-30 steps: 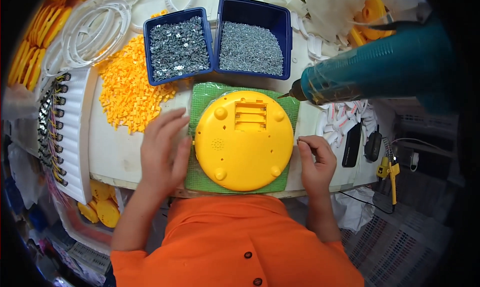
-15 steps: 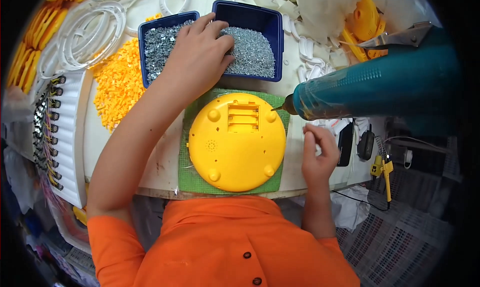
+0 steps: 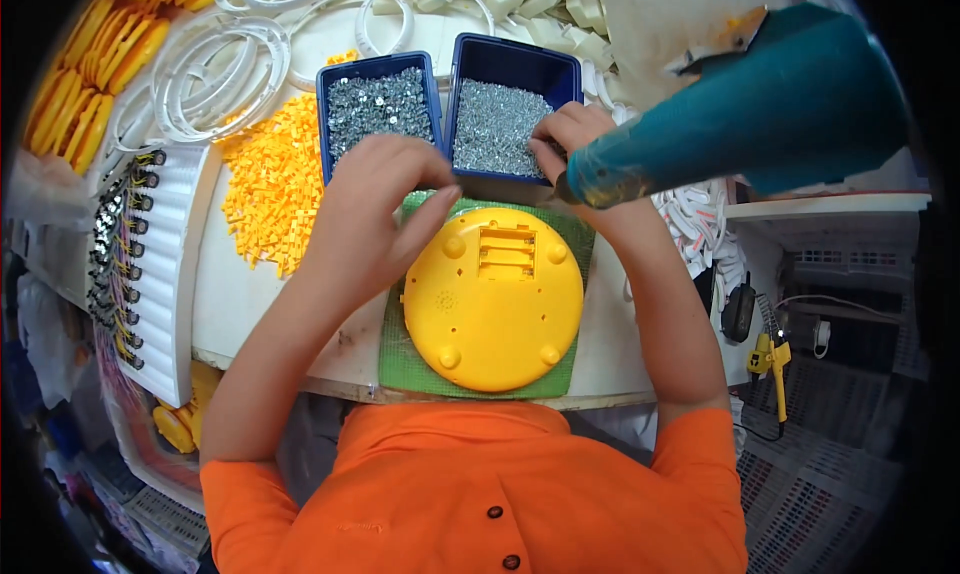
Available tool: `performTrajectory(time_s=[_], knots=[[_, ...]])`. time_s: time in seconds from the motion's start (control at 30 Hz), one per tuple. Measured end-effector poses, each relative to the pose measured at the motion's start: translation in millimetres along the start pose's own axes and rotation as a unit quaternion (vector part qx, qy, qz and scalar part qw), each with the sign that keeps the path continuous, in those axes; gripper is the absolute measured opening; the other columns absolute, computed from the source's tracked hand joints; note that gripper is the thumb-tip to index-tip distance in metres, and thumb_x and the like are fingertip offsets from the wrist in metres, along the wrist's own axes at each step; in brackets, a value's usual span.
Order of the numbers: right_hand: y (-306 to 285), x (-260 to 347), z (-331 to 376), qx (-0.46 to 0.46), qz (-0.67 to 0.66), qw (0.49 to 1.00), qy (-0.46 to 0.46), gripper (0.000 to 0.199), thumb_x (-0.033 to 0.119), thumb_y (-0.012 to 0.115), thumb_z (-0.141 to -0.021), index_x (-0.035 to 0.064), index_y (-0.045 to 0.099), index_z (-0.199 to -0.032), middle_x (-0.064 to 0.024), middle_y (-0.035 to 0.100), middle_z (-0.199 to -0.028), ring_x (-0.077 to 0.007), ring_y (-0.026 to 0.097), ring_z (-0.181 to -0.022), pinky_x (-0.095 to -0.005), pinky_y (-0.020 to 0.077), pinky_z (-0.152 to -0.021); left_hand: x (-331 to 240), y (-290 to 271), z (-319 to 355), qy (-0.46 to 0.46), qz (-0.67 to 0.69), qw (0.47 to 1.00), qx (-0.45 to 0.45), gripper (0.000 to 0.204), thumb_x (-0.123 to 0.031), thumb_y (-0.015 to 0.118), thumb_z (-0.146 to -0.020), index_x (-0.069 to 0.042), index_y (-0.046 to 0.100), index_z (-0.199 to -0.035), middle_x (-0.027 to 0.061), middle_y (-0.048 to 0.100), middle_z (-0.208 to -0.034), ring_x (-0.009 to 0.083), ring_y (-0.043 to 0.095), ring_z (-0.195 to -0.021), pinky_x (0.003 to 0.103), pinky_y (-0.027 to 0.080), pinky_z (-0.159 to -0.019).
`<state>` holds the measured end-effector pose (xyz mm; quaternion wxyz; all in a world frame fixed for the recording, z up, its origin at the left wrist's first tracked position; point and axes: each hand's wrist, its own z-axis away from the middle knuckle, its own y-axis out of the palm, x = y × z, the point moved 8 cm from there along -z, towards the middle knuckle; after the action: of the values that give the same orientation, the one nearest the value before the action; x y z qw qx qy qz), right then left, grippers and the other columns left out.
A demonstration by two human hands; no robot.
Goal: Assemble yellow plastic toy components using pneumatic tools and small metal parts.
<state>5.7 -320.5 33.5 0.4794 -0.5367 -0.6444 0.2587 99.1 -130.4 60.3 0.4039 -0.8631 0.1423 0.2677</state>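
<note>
A round yellow plastic housing (image 3: 490, 324) lies on a green mat (image 3: 400, 364), its battery compartment and small feet facing up. My left hand (image 3: 390, 189), slightly blurred, hovers at the housing's upper left, with thumb and fingertips drawn together; anything between them is too small to see. My right hand (image 3: 575, 134) reaches over the right edge of a blue bin of small silvery screws (image 3: 500, 124), fingers bent and thumb apart from them. A teal powered screwdriver (image 3: 740, 114) hangs above my right wrist, its tip not clearly visible.
Left of the screws stands another blue bin of darker metal pieces (image 3: 380, 104). Small orange-yellow plastic parts (image 3: 275, 189) are heaped beside it. White rings (image 3: 220, 79) lie farther left, near a white ridged tray (image 3: 165, 274) with wired components. A yellow-handled tool (image 3: 778, 374) hangs at right.
My left hand has come out of the bins and back toward the housing. My right hand has moved up from the table's right side to the screw bin. The view has shifted slightly.
</note>
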Motion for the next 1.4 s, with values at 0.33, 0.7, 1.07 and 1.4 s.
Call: performTrajectory(time_s=[0.33,0.7,1.07,1.4], knots=[[-6,-29,11,-0.005,-0.020,0.982,0.190,0.015,0.016,0.065,-0.097,0.0039,0.069,-0.104,-0.0049,0.070,-0.088,-0.0122,0.065,-0.079,-0.0283,0.0510,-0.072,-46,-11,100,-0.015,0.037,0.998,0.057,0.022,-0.005,0.079,-0.076,-0.008,0.066,-0.094,0.0079,0.068,-0.099,0.0289,0.064,-0.094,0.040,0.049,-0.081],[-49,11,38,-0.074,-0.060,0.978,0.185,0.014,0.013,0.067,-0.095,0.0046,0.071,-0.106,-0.0041,0.071,-0.091,-0.0110,0.066,-0.076,-0.0261,0.0522,-0.072,-78,15,141,0.165,-0.024,0.986,0.007,0.023,-0.014,0.084,-0.073,-0.012,0.074,-0.094,0.0047,0.070,-0.107,0.0244,0.064,-0.098,0.039,0.052,-0.079],[-44,90,194,0.014,-0.273,0.916,0.294,0.011,-0.009,0.073,-0.082,-0.0011,0.072,-0.090,-0.0083,0.070,-0.090,-0.0138,0.065,-0.082,-0.0266,0.0513,-0.072,-70,13,110,0.107,0.032,0.988,0.103,0.041,-0.020,0.085,-0.073,-0.008,0.070,-0.110,0.0061,0.068,-0.107,0.0264,0.062,-0.095,0.040,0.049,-0.081],[-19,96,202,0.008,-0.292,0.912,0.289,0.019,-0.005,0.081,-0.076,0.0016,0.067,-0.088,-0.0052,0.059,-0.088,-0.0138,0.059,-0.080,-0.0248,0.0474,-0.068,-65,18,103,0.093,0.026,0.986,0.138,0.045,-0.032,0.079,-0.074,-0.008,0.070,-0.111,0.0060,0.067,-0.103,0.0266,0.060,-0.094,0.040,0.046,-0.084]])
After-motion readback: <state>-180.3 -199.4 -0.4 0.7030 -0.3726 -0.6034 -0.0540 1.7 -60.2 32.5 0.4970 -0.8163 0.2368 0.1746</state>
